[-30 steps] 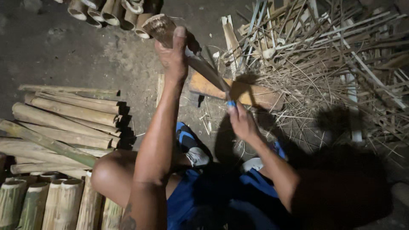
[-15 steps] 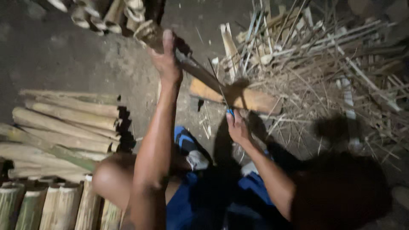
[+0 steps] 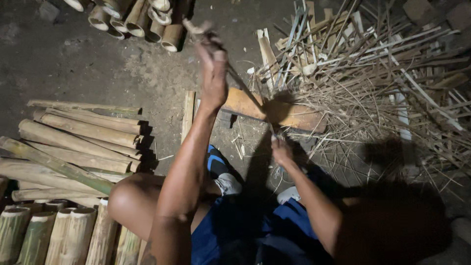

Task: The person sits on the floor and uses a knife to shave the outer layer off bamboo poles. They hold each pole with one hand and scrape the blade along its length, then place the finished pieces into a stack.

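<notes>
Gripping the upper end of a thin bamboo strip (image 3: 245, 91), the left hand (image 3: 213, 73) is raised far above the ground and closed around the strip, with a blurred wooden end showing above the fist. The strip runs diagonally down to the right, where the right hand (image 3: 281, 149) is closed on its lower end, near the person's knees. Just behind the strip lies a short wooden block (image 3: 255, 109) on the dirt floor (image 3: 64, 64); whether the strip touches the block cannot be told.

No packages, labels or signs are visible. The only hollow, container-like items are cut bamboo tubes:
- A cluster of short bamboo sections (image 3: 132, 19) lies at the far left, open ends facing the camera; the visible bores are dark and their contents cannot be told.
- A row of thicker bamboo sections (image 3: 54, 230) stands at the near left, cut ends up.

Split bamboo lengths (image 3: 78, 142) are stacked at the left, between the two tube groups. A dense heap of bamboo slivers (image 3: 387, 83) covers the far right. One flat bamboo slat (image 3: 188, 115) lies just left of the block. A blue and grey shoe (image 3: 221, 172) rests near the person's legs.
</notes>
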